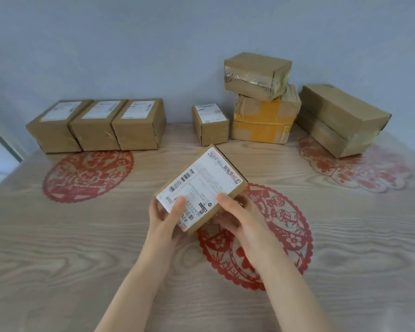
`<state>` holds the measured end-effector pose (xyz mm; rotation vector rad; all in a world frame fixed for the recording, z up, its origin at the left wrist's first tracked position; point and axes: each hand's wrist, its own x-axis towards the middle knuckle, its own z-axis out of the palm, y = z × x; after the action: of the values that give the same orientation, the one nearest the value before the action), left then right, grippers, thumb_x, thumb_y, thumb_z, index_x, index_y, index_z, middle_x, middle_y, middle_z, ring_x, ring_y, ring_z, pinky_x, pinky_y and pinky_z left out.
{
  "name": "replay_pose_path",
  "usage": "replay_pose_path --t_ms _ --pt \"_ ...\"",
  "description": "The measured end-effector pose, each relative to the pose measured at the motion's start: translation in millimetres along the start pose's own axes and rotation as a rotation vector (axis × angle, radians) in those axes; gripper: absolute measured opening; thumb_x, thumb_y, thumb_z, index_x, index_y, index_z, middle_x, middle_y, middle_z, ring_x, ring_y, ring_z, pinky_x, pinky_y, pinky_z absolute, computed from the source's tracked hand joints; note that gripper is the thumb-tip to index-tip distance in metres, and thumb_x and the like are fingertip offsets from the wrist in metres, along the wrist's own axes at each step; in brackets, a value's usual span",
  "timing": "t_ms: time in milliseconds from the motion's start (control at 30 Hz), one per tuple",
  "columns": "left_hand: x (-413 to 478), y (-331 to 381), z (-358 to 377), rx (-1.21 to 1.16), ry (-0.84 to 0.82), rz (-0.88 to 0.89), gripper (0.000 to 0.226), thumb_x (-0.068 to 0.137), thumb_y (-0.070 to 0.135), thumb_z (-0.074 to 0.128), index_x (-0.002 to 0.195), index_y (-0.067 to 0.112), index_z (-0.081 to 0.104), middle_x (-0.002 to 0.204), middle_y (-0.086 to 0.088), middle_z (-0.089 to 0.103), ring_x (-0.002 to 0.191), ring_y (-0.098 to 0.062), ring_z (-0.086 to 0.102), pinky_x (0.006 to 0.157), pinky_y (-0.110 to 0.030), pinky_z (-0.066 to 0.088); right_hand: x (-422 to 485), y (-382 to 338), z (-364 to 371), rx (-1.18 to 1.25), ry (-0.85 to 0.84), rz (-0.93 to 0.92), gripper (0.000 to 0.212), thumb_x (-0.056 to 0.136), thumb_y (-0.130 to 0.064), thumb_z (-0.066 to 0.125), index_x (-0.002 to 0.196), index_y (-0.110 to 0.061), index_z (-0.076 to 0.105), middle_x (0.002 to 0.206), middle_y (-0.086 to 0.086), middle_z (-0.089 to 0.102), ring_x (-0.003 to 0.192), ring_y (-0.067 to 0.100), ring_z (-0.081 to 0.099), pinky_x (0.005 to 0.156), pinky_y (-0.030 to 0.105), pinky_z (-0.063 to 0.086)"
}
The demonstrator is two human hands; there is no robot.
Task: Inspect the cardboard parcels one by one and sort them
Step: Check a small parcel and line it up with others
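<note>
- Both hands hold one labelled parcel (200, 188) above the middle of the wood-grain counter (82, 236), tilted, with its white barcode label facing up at me
- The left hand (164, 219) grips the near left corner: fingers curled underneath, thumb pressed on the label
- The right hand (240, 221) grips the near right side: thumb on the top edge, fingers curled below
- A row of three parcels (96, 124) sits touching side by side at back left, labels up
- A small parcel (210, 124) stands at back centre, just beside a yellow-taped parcel (264, 121) that carries a tape-wrapped parcel (256, 75)
- A large plain parcel (340, 118) lies at back right
- A red paper-cut decal (285, 226) shows beneath the hands
</note>
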<state>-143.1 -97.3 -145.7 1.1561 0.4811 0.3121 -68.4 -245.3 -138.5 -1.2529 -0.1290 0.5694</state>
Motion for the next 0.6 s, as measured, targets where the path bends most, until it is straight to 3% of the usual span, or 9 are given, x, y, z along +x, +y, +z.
replay_pose_path --t_ms 67,167,300,367,433,500,600 --pt "-10.5 15.7 12.1 -0.019 -0.050 -0.057 0.081 0.070 0.037 0.079 0.142 0.025 0.044 0.127 -0.002 0.071 0.113 -0.022 0.070 0.092 -0.042 0.057 -12.0 -14.0 12.6 0.029 0.014 0.055 0.067 0.068 -0.039 0.081 0.127 -0.019 0.059 0.117 -0.004 0.073 0.110 0.013 0.068 0.104 0.040 0.050" --pt "-18.1 54.0 28.5 0.076 0.084 -0.039 0.086 0.059 0.036 0.091 0.133 0.025 0.048 0.125 0.000 0.070 0.110 -0.017 0.070 0.099 -0.041 0.054 -32.7 -40.5 22.4 0.101 -0.003 0.176 0.067 0.067 -0.036 0.081 0.128 -0.019 0.060 0.114 -0.002 0.072 0.107 0.017 0.068 0.104 0.042 0.050" --pt "-17.7 121.0 46.9 0.262 -0.001 -0.074 0.081 0.062 0.033 0.084 0.136 0.025 0.051 0.119 0.002 0.071 0.093 -0.008 0.074 0.068 -0.019 0.057 -46.0 -92.5 12.1 0.125 0.067 0.248 0.107 0.055 -0.041 0.094 0.145 -0.015 0.040 0.122 0.005 0.070 0.115 0.024 0.066 0.105 0.048 0.048" --pt "-18.5 154.6 55.2 0.346 -0.131 -0.157 0.082 0.057 0.037 0.093 0.130 0.032 0.055 0.111 0.005 0.075 0.086 -0.007 0.075 0.068 -0.021 0.056 -52.4 -125.1 3.7 0.115 0.054 0.240 0.088 0.066 -0.031 0.089 0.141 -0.016 0.045 0.119 0.007 0.072 0.109 0.026 0.069 0.101 0.049 0.051" --pt "-20.8 181.1 63.3 0.412 -0.217 -0.232 0.086 0.048 0.049 0.090 0.127 0.037 0.058 0.107 0.009 0.077 0.090 -0.009 0.075 0.077 -0.027 0.054 -60.1 -153.4 -0.2 0.054 0.001 0.247 0.074 0.067 -0.030 0.088 0.132 -0.018 0.054 0.115 0.008 0.074 0.106 0.027 0.071 0.096 0.049 0.053" --pt "-25.2 198.7 75.8 0.365 -0.182 -0.236 0.086 0.051 0.046 0.091 0.130 0.038 0.057 0.112 0.006 0.076 0.095 -0.014 0.073 0.080 -0.031 0.053 -66.8 -172.0 -2.0 0.051 -0.007 0.248 0.077 0.062 -0.031 0.090 0.128 -0.019 0.055 0.112 0.009 0.074 0.103 0.028 0.072 0.092 0.047 0.055" --pt "-35.7 204.5 101.4 0.189 0.001 -0.181 0.098 0.060 0.039 0.090 0.146 0.033 0.042 0.126 0.000 0.067 0.107 -0.020 0.066 0.086 -0.039 0.051 -75.3 -188.1 4.2 0.137 0.061 0.218 0.071 0.066 -0.028 0.084 0.128 -0.020 0.052 0.109 0.010 0.075 0.100 0.028 0.073 0.088 0.046 0.057"
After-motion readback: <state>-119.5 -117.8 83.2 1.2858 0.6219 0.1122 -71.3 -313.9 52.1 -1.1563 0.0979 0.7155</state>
